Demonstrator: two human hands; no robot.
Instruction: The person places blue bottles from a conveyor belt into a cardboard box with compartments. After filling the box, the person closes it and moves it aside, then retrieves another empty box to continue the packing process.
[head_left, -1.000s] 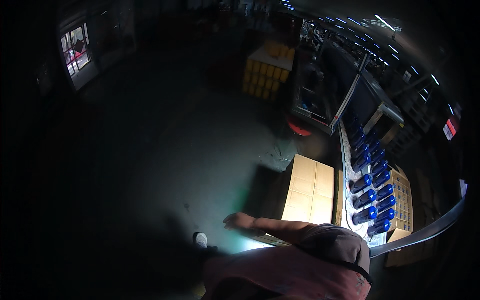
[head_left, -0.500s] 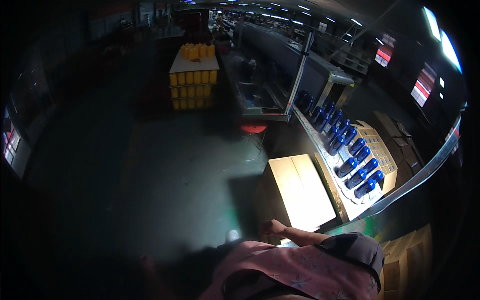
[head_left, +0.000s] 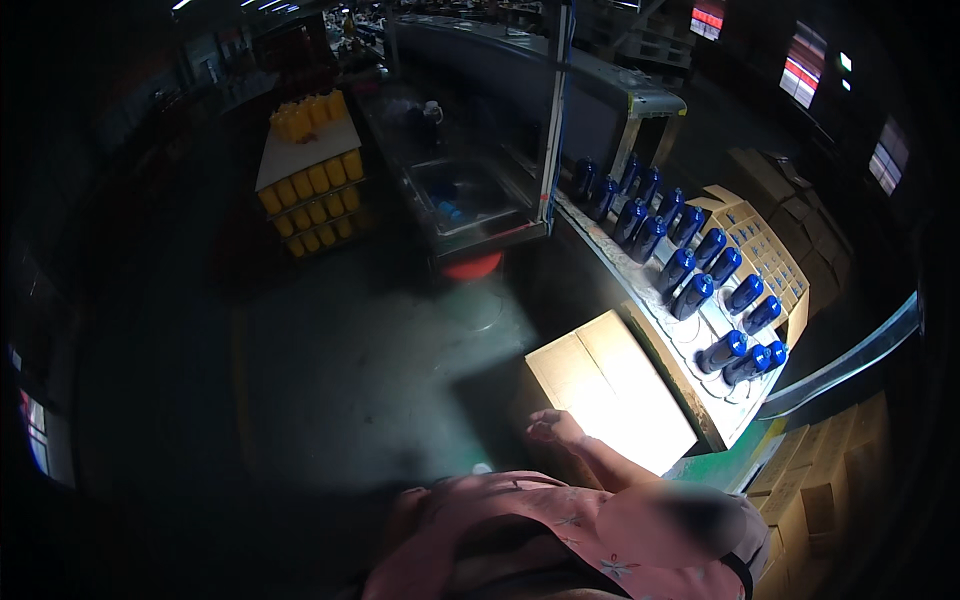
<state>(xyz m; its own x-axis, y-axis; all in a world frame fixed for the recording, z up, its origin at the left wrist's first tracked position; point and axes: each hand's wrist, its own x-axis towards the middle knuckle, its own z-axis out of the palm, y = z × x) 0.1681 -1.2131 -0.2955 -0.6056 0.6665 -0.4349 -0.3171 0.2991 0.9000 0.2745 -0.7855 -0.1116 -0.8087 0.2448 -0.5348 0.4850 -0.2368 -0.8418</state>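
My right hand (head_left: pixel 556 427) hovers over the near left edge of a closed cardboard box (head_left: pixel 612 375). Its fingers are loosely bent and a little apart, with nothing seen in them. Low in the picture, my left hand (head_left: pixel 408 502) hangs in deep shadow beside my pink patterned clothing, its fingers too dark to read. Beyond the box, several glossy blue bottles (head_left: pixel 692 297) stand upright on a pale, brightly lit conveyor (head_left: pixel 652 275). Neither hand touches them.
Behind the bottles sits an open partitioned carton (head_left: pixel 768 258). A red stool (head_left: pixel 472 266) stands by a dark metal-framed table (head_left: pixel 490 235). Yellow bottles (head_left: pixel 300 122) are stacked at far left. More cartons (head_left: pixel 815 465) lie at lower right, under a curved metal rail (head_left: pixel 850 365).
The view has turned, and the conveyor and yellow stack sit differently in it. My right hand has come over the box's edge, its fingers loosening. My left hand is nearer my body.
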